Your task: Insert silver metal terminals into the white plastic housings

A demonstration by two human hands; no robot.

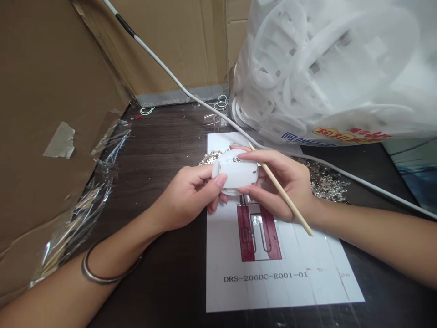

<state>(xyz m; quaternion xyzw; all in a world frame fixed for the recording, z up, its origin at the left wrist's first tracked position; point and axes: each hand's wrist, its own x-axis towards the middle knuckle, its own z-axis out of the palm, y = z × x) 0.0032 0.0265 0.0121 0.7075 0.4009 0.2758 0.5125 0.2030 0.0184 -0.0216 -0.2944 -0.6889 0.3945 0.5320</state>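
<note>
A round white plastic part (237, 175) with a flat rectangular face and small metal pieces is held up over the printed sheet (252, 291). My left hand (191, 193) grips its left side, thumb on the front face. Fingers of my right hand (287, 182) close on its right side, from the top edge and the bottom edge. A thin wooden stick (282, 191) lies slantwise across my right hand, its upper tip near the part. Red and black line drawings show on the sheet below the part.
Small metal pieces (329, 182) are heaped right of the sheet, with more behind the part. A big clear bag (327, 73) of white plastic parts stands at the back right. A white cable (164, 66) crosses diagonally. Cardboard walls (180, 45) border the dark table (153, 150).
</note>
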